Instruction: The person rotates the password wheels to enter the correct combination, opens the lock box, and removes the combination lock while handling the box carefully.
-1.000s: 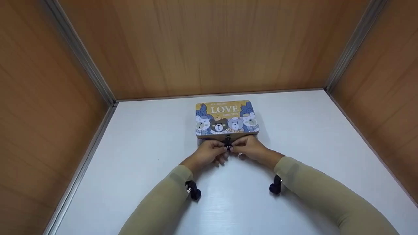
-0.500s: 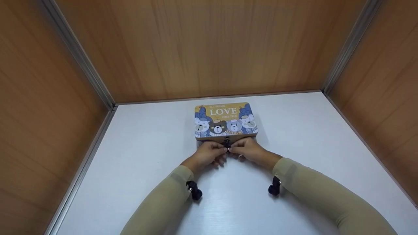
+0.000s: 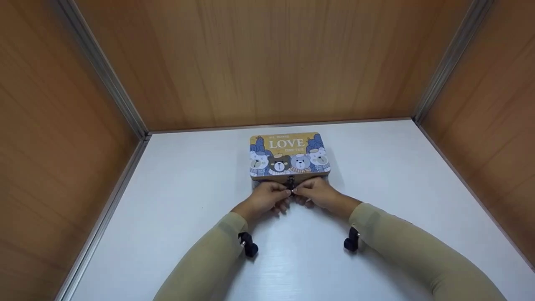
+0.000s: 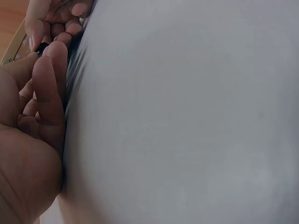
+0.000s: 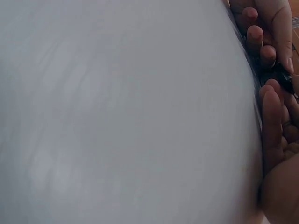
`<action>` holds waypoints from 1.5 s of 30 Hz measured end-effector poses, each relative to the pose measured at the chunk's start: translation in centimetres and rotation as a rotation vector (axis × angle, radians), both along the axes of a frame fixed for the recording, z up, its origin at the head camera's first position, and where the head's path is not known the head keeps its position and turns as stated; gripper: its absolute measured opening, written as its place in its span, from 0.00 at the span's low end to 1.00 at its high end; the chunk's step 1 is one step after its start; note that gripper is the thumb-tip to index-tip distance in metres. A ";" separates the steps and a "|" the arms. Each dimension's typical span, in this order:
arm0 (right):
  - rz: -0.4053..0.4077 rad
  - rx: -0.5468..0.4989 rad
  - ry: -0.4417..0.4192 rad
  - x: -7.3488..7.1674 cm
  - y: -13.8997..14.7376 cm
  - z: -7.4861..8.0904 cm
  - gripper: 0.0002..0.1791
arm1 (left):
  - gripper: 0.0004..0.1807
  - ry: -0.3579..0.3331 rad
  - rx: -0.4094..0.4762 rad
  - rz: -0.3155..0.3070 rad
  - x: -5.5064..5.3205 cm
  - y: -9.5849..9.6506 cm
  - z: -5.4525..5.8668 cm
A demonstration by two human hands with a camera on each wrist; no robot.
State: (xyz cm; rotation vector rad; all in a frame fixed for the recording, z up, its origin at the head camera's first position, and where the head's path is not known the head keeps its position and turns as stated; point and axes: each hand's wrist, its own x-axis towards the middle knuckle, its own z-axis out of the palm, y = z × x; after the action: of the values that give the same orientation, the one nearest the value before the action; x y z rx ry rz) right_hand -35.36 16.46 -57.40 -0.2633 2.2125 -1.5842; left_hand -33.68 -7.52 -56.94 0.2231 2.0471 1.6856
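A rectangular tin box (image 3: 288, 156) with a yellow lid, cartoon bears and the word LOVE stands closed on the white table. At the middle of its front hangs a small black padlock (image 3: 291, 182) from the clasp. My left hand (image 3: 266, 196) pinches the padlock from the left between thumb and index finger. From the other side my right hand (image 3: 319, 192) pinches it too, the thumbs almost meeting in front. In the right wrist view the black padlock (image 5: 279, 77) shows between the fingers of both hands; much of it is covered.
The white table (image 3: 200, 167) runs back to a wood-grain panel (image 3: 276, 62), with similar panels at left and right. Metal rails (image 3: 106, 71) edge the corners. A small black camera (image 3: 249, 246) sits at the left cuff, another black camera (image 3: 352, 240) at the right.
Both hands stay at the padlock; the right thumb has shifted slightly left, closer to the left one. The box looks a little lower in the head view, along with the table edge.
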 end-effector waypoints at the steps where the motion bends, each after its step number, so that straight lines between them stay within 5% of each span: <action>1: 0.001 -0.004 -0.004 0.0 0.0 0.0 0.16 | 0.14 0.000 0.001 -0.002 0.0 0.0 0.0; 10: -0.038 -0.082 -0.073 0.1 0.0 0.1 0.19 | 0.14 0.011 -0.005 -0.011 0.1 -0.2 0.0; 45: -0.090 0.008 -0.023 0.1 -0.8 0.1 0.12 | 0.14 0.046 -0.015 -0.032 0.3 0.0 0.1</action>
State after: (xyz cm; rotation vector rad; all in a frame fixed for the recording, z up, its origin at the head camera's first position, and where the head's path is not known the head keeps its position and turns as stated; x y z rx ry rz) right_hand -35.21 15.67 -57.31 -0.1446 2.2415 -1.6158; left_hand -33.35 -7.55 -56.84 0.2906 2.0775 1.6598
